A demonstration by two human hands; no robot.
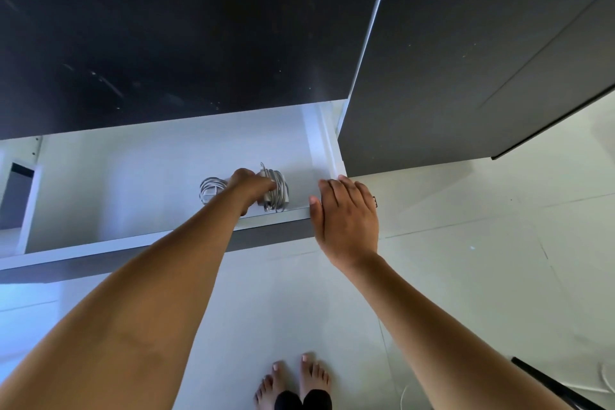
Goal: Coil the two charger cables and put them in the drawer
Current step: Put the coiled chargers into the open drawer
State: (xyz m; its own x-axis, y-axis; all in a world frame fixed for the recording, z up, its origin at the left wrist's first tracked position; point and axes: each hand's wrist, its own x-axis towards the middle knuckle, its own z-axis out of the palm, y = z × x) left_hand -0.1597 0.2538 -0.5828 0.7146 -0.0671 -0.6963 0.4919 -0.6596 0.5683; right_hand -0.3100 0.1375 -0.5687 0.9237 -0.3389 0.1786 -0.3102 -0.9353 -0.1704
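A white drawer (pixel 159 243) stands pulled out below a black countertop. Two coiled white charger cables lie inside, near its front right. My left hand (pixel 251 186) reaches into the drawer, and its fingers wrap the right coiled charger (pixel 278 191), whose white adapter block shows under the loops. The left coiled charger (pixel 210 190) rests free on the drawer floor, just beside my wrist. My right hand (pixel 346 213) hovers with fingers spread over the drawer's front right corner, holding nothing.
The black countertop (pixel 166 36) overhangs the back of the drawer. A dark cabinet side (pixel 449 76) rises to the right. Pale floor tiles (pixel 466 260) spread below, with my bare feet (pixel 293 383) on them. A white cord (pixel 609 379) lies at the lower right.
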